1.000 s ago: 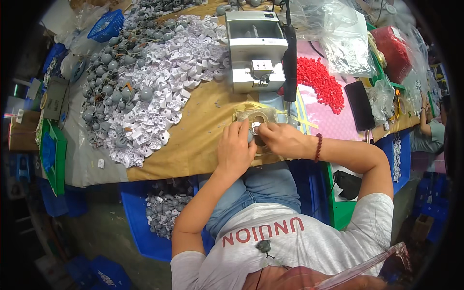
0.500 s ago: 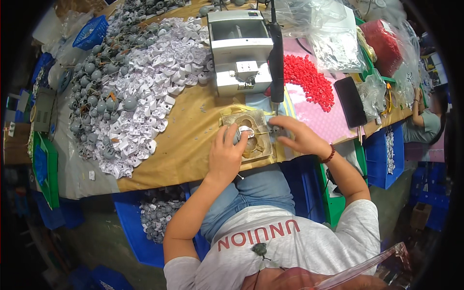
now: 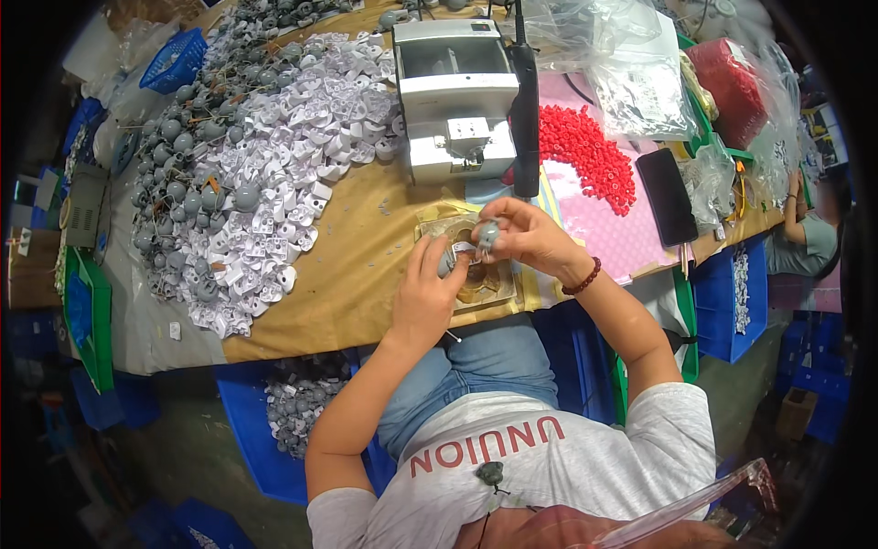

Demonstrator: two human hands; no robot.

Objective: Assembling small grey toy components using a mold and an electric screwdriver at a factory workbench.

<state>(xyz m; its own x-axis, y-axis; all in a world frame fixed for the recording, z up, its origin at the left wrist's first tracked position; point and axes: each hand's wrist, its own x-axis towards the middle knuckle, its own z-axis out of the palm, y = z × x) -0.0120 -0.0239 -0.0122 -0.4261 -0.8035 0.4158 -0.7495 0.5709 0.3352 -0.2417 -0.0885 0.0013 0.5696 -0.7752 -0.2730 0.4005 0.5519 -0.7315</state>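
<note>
A square block with round recesses [image 3: 498, 295] lies at the table's front edge. My left hand [image 3: 421, 291] is closed on a small grey-and-white plastic part [image 3: 447, 263] sitting at one of its recesses; the fingers cover much of that part. Over the block's right side, my right hand [image 3: 538, 242] pinches a grey rounded plastic cap [image 3: 489, 236] between thumb and fingers, close to the left fingertips. Just beyond the right hand stands a long black tool [image 3: 524, 128], upright beside a white-and-grey machine [image 3: 457, 101].
White plastic housings [image 3: 283, 146] and grey round parts [image 3: 178, 197] are heaped on the left. Small red parts [image 3: 590, 151] cover a pink sheet, beside a black phone [image 3: 666, 197]. A blue bin [image 3: 242, 430] stands below the table; another person [image 3: 805, 238] sits far right.
My right hand has moved left, from fingers spread beside the block to pinching the grey cap over it. My left hand stays on its part.
</note>
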